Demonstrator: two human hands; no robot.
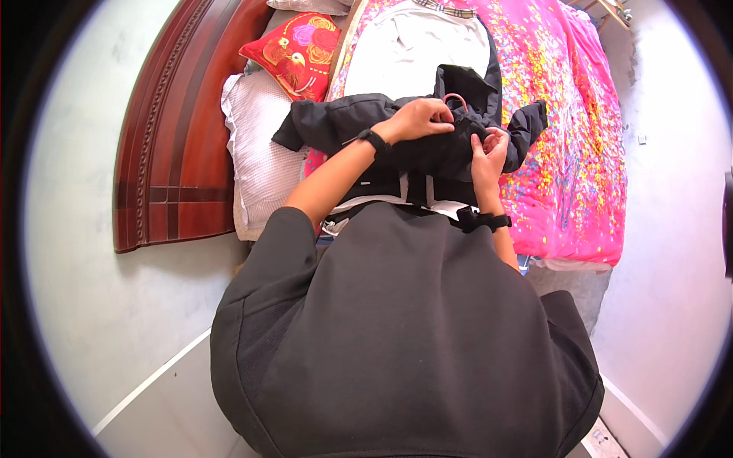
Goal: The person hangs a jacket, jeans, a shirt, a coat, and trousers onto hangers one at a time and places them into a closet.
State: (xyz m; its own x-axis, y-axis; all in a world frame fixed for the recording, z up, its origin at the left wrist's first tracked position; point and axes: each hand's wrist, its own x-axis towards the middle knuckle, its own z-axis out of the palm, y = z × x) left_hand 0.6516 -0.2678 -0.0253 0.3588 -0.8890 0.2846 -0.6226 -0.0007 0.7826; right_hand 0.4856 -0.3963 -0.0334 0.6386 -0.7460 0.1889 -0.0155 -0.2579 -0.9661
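Note:
A black hooded jacket (359, 122) lies across the bed in front of me, its sleeves out to both sides and its hood (467, 85) toward the far side. My left hand (422, 120) is closed, thumb and fingers pinching the jacket near the collar. Close to it on the right, my right hand (489, 153) pinches the jacket's front edge between thumb and fingers. A thin pink curved loop (456, 99) pokes out at the neck opening, like a hanger's hook; its lower part is hidden in the cloth. The fingertips partly cover the fabric they grip.
Beyond the jacket lies a white garment (416, 46) with a checked trim. A pink floral quilt (569, 183) covers the bed. To the left are a red embroidered cushion (298, 52), a pale pillow (263, 145) and a dark wooden headboard (172, 137). A wall (672, 229) stands right.

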